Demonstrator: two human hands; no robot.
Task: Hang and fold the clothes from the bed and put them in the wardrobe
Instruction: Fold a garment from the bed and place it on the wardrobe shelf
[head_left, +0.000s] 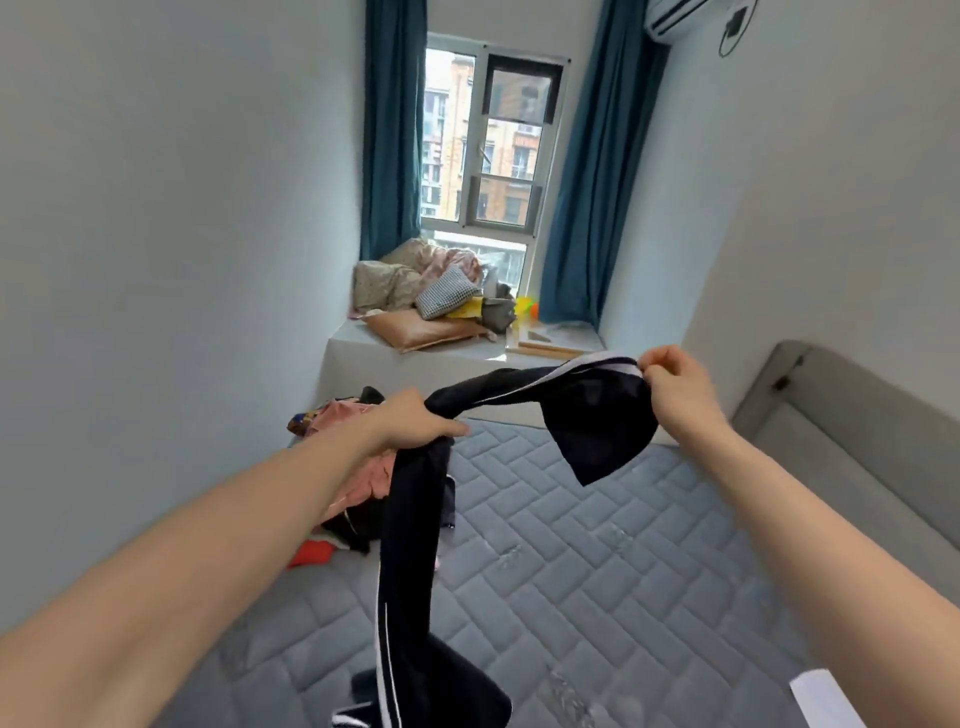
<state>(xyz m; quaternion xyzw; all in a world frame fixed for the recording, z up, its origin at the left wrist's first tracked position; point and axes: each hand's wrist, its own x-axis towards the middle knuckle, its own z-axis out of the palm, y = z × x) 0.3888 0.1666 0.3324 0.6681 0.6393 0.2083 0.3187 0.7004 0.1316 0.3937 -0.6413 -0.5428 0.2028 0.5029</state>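
1. The left hand is closed in a fist around the bunched middle of a pair of dark navy track trousers with white side stripes; its fingers wrap over the cloth from above, the thumb pointing toward the right hand.
2. The right hand pinches the white-edged end of the same trousers between thumb and curled fingertips, clamped on the fabric.
3. Between the two grips the cloth stretches as a twisted band, rising from the left fist to the right fingertips.
4. Below the right fingertips a loose dark flap of the trousers hangs free, clear of the mattress.
5. Below the left fist the long leg drops straight down, its white stripes running along it, and its lower end lies crumpled on the grey quilted mattress near the bottom edge of the view.
6. Behind and beneath the left wrist a pile of other clothes lies on the mattress against the wall: pink, black and red pieces.
7. Beyond both hands a window ledge carries a heap of bedding and cushions, with teal curtains on either side.
8. To the right of the right forearm stands the grey padded headboard.
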